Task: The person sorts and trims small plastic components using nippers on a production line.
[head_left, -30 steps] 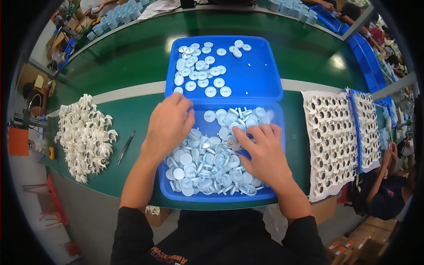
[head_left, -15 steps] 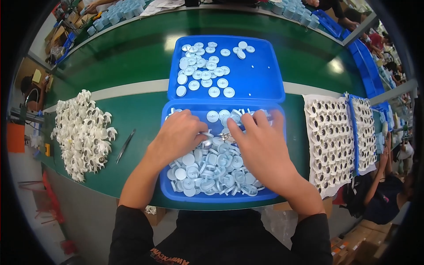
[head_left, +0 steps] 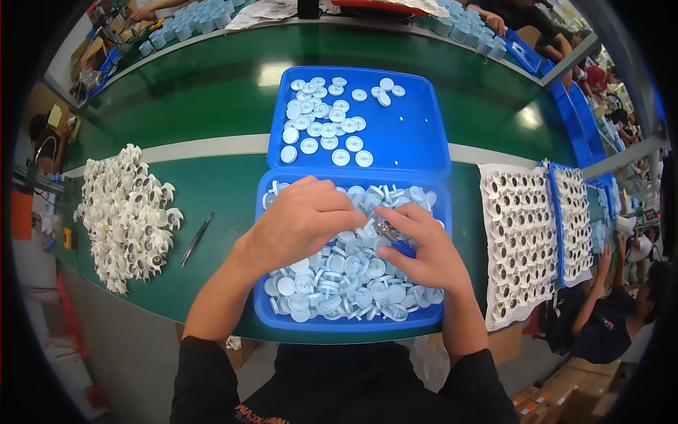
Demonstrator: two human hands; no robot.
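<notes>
Over a blue tray (head_left: 263, 297) heaped with light-blue round plastic caps (head_left: 332, 283), both my hands work close together. My right hand (head_left: 427, 247) is closed around small blue-handled pliers (head_left: 402, 248), whose metal jaws point toward my left hand. My left hand (head_left: 304, 215) pinches a light-blue cap (head_left: 367, 230) at its fingertips, right beside the jaws. Its fingers partly hide the cap, so I cannot tell whether the jaws touch it. Just beyond lies a blue lid or shallow tray (head_left: 409, 141) with more loose caps on its left half.
White pronged parts (head_left: 127, 219) are piled at the left, with tweezers (head_left: 198, 239) beside them. At the right, similar parts stand in rows on a white sheet (head_left: 519, 240). Light-blue cups (head_left: 191, 22) line the far bench. A co-worker (head_left: 611, 311) sits at far right.
My right hand has turned and drawn inward, and the pliers now show in its grip. My left hand has shifted right, bringing its fingertips to the jaws.
</notes>
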